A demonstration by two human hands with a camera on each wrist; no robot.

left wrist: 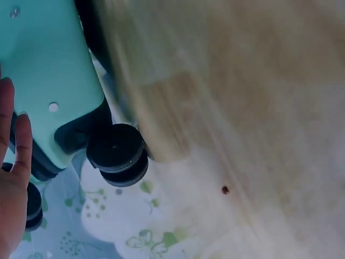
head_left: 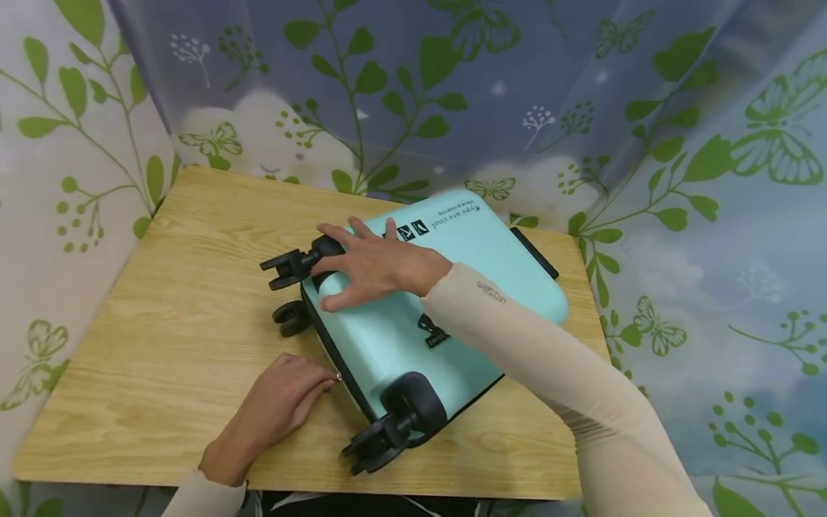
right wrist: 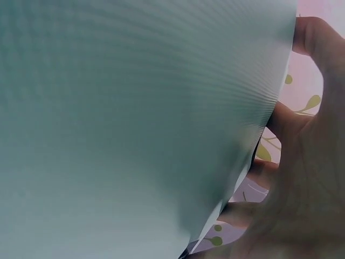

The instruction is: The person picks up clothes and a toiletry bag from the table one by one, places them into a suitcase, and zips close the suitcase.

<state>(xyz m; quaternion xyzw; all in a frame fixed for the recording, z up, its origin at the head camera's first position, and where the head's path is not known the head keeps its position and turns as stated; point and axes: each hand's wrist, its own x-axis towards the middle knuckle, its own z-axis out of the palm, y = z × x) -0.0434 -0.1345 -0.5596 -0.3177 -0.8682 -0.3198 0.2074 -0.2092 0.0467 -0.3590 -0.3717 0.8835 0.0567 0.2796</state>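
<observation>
A mint-green hard-shell suitcase (head_left: 491, 273) lies flat on a wooden table (head_left: 181, 316), its black wheels (head_left: 291, 266) pointing toward me and to the left. My right hand (head_left: 352, 269) lies flat on the shell near the far wheel corner, fingers spread. My left hand (head_left: 319, 384) rests on the table beside the case's near edge and pinches a small metal zipper pull (head_left: 338, 376). In the left wrist view the shell (left wrist: 43, 65), one wheel (left wrist: 117, 154) and my left hand (left wrist: 11, 178) show. The right wrist view is filled by the shell (right wrist: 135, 118) and my right hand (right wrist: 307, 162).
Curtains printed with green leaves and butterflies (head_left: 452, 86) hang close around the table on the back and both sides. Another wheel pair (head_left: 381, 438) juts out near the table's front edge. Bare wood (head_left: 161, 273) lies to the left of the suitcase.
</observation>
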